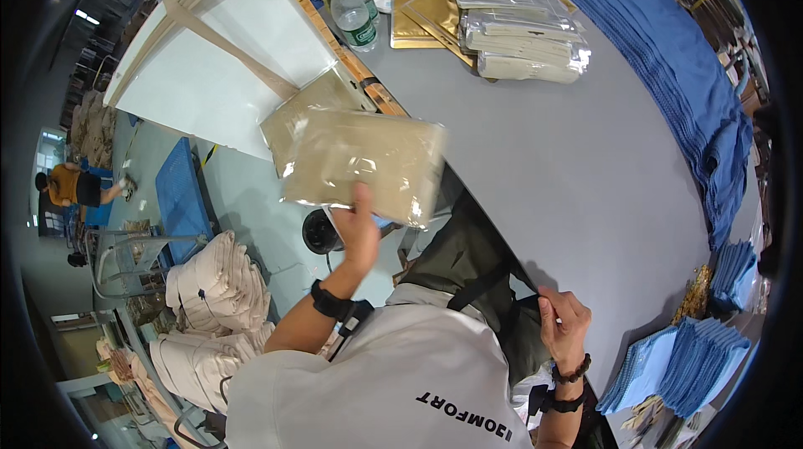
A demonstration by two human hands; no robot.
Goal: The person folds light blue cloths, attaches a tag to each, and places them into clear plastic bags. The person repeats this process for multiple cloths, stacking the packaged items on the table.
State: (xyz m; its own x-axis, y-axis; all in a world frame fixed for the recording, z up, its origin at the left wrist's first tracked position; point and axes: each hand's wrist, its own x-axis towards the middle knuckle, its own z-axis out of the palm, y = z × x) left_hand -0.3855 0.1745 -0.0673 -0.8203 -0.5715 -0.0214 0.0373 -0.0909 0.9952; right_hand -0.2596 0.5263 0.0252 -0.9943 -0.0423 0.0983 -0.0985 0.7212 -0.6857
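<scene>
My left hand point(358, 227) grips the lower edge of a flat, clear plastic packet point(364, 160) with beige cloth-like contents, thumb on top. It is held up past the table's left edge, in front of a second beige packet point(314, 110) at the white board. My right hand point(565, 323) is at the near table edge with its fingers curled in. Its fingertips meet the edge of dark green fabric point(456, 252) with black straps; what they pinch is hidden.
Stacked clear packets point(527, 43) and gold pouches point(418, 14) lie at the table's far end, beside water bottles point(355, 18). Blue cloth point(661, 73) runs along the right side. Folded blue cloths point(686, 365) sit at near right. Beige bundles point(217, 282) and a blue cart point(182, 198) stand left.
</scene>
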